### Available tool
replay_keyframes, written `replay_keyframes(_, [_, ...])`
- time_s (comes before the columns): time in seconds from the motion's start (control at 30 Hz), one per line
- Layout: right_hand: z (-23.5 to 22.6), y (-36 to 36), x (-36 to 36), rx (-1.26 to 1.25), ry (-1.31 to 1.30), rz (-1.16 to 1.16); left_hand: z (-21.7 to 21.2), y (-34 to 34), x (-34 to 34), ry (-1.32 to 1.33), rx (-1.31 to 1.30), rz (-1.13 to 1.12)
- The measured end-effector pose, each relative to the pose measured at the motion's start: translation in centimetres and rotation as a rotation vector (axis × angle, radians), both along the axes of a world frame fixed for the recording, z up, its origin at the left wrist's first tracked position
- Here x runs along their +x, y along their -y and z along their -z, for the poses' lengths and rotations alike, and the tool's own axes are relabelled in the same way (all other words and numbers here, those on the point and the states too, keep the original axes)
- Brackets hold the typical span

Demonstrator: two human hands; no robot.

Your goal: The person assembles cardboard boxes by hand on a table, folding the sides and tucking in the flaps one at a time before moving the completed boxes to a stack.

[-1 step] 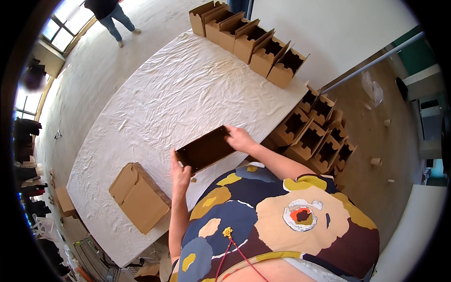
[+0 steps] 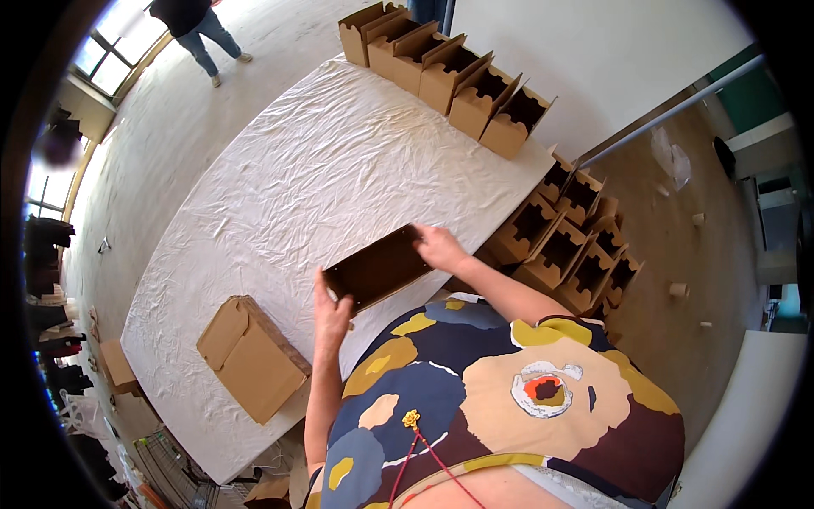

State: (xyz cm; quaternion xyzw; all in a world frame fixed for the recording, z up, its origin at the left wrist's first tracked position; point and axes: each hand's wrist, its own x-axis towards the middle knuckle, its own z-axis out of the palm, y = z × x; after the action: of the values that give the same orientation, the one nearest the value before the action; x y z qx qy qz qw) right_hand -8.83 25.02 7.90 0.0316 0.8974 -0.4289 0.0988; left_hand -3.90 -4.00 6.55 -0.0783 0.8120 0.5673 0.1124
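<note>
A cardboard box [image 2: 377, 270] with a dark open inside is held in front of me over the near side of the white-covered table. My left hand [image 2: 332, 312] is closed on its left end, with the thumb at the near corner. At the opposite end, my right hand [image 2: 441, 250] grips the far right corner, and some of its fingers are hidden behind the cardboard. To the left of my left forearm, a stack of flat brown cardboard [image 2: 254, 360] lies on the table.
Several open cardboard boxes [image 2: 468, 85] stand in a row along the table's far right edge. More open boxes [image 2: 561, 250] are grouped beyond the right edge. The wrinkled white cloth [image 2: 280, 170] covers the table. A person [image 2: 203, 38] stands at the far left.
Both hands and the box have shifted slightly to the right and away from me. The grip looks the same.
</note>
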Motion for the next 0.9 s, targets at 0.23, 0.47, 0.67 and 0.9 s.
replay_keyframes(0.23, [1.3,-16.4,-0.3,0.123,-0.009,0.299,-3.6,-8.8,-0.6,0.071,0.143,0.464])
replay_keyframes(0.47, [-1.2,-36.0,0.4,0.367,-0.027,0.544,-2.4,-9.9,-1.9,0.219,-0.044,0.586])
replay_keyframes(0.67, [-1.4,-42.3,-3.1,0.461,-0.11,0.608,-1.7,-10.8,-2.6,0.241,-0.061,0.564])
replay_keyframes(0.9, [0.7,-46.5,-9.4,0.531,-0.141,0.527,-1.4,-10.8,-2.8,0.243,-0.064,0.422])
